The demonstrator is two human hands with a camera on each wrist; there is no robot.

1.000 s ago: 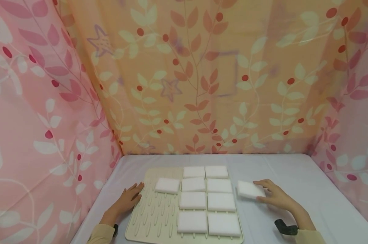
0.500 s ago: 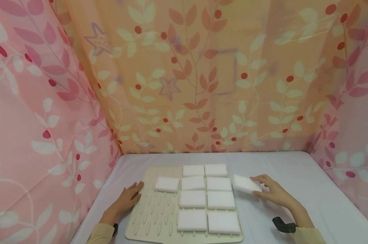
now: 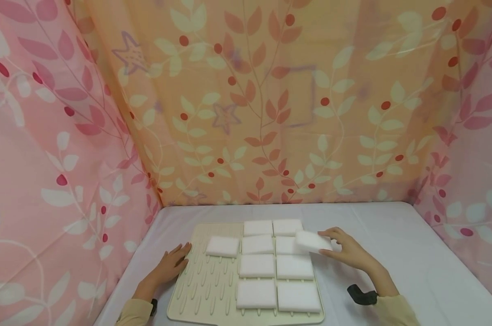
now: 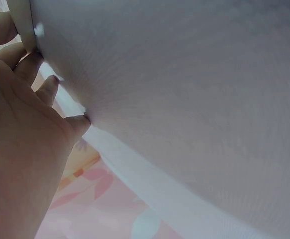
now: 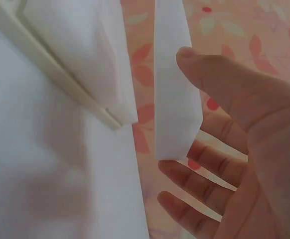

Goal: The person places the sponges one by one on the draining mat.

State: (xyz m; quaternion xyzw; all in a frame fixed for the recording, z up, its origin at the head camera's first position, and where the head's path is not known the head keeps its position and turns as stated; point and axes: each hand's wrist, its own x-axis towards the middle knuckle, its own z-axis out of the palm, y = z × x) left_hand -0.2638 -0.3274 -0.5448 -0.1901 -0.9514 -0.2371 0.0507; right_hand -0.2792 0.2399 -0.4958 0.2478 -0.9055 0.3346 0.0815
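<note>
My right hand (image 3: pixel 348 248) pinches a white sponge block (image 3: pixel 311 241) between thumb and fingers. The block is raised over the right edge of a pale green ridged tray (image 3: pixel 201 290), partly covering a block that lies there. In the right wrist view the thumb presses one face of the held block (image 5: pixel 175 99), with fingers behind it. My left hand (image 3: pixel 170 263) lies flat with its fingertips at the tray's left edge. The left wrist view shows those fingers (image 4: pixel 48 89) against the white tabletop.
Several white blocks (image 3: pixel 257 294) fill two columns on the tray's right half. A single block (image 3: pixel 223 246) lies left of them near the back. White cloth covers the table (image 3: pixel 360 217); floral curtains (image 3: pixel 246 113) stand behind and at both sides.
My right hand has carried the block left and slightly up, from beside the tray to over its right edge. The left hand and the blocks on the tray have stayed put.
</note>
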